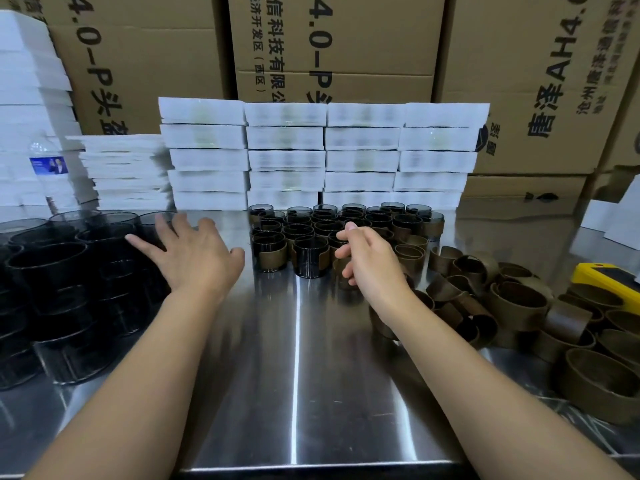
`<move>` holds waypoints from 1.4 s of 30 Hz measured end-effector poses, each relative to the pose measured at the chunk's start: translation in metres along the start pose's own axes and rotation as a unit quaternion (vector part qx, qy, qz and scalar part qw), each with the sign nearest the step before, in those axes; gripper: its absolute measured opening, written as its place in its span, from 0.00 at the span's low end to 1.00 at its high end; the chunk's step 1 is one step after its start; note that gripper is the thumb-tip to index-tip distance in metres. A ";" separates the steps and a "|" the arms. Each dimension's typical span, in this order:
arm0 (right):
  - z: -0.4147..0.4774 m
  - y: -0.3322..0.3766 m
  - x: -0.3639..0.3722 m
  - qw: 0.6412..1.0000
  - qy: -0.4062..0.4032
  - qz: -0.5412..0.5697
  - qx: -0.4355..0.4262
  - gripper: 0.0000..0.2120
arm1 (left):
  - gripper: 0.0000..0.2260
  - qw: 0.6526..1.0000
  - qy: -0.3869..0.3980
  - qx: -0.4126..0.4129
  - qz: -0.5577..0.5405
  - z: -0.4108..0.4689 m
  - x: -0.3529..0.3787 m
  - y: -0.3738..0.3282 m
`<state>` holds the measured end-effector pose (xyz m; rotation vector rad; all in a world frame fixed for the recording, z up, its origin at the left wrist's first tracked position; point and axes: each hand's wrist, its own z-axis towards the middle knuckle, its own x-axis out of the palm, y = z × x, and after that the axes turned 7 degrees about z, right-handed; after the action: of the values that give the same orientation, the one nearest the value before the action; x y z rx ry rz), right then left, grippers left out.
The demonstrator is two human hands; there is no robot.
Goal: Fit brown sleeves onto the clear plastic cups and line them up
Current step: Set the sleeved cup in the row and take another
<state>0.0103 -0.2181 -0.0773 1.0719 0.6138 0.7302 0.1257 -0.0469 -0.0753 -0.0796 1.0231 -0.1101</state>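
From where I stand, the left hand (pixel 194 252) reaches with its grip wide, fingers spread, just beside the nested stacks of smoky clear plastic cups (pixel 52 271) on the left of the shiny steel bench (pixel 294 375). It touches none that I can make out.

The right hand (pixel 370 261) hovers over the front edge of the block of cups already wearing brown sleeves (pixel 311 233). Its fingers are loosely curled. A blurred brown ring sleeve (pixel 343 273) sits right under them, and I cannot tell whether that grip holds it.

The heap of loose brown sleeves (pixel 519 299) lies to the right.

The risk, to my eye, is the left stacks. They stand tall and crowded, so a hurried pull on one cup could drag its neighbours over. A low right wrist could also knock the front row out of line.
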 end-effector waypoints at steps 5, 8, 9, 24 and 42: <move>0.000 -0.001 0.000 1.000 0.010 -0.002 -0.006 0.13 | 0.26 0.999 0.024 -0.028 0.015 0.006 0.000 0.007; 0.000 -0.001 0.000 1.000 0.012 0.000 -0.007 0.13 | 0.25 0.999 0.016 -0.029 0.021 0.007 0.002 0.008; 0.000 -0.001 0.000 1.000 0.012 0.002 -0.007 0.14 | 0.24 0.999 0.010 -0.030 0.022 0.007 0.002 0.008; 0.001 -0.001 0.001 1.000 0.013 0.006 0.002 0.14 | 0.14 0.999 0.009 0.043 -0.009 0.001 -0.002 0.003; -0.004 -0.005 -0.006 0.958 -0.045 -0.262 -0.105 0.09 | 0.25 0.944 -0.050 0.105 -0.308 -0.009 0.001 -0.010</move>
<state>0.0048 -0.2223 -0.0824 0.6945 0.6880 0.2723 0.1182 -0.0575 -0.0791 -0.2070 0.8493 -0.7767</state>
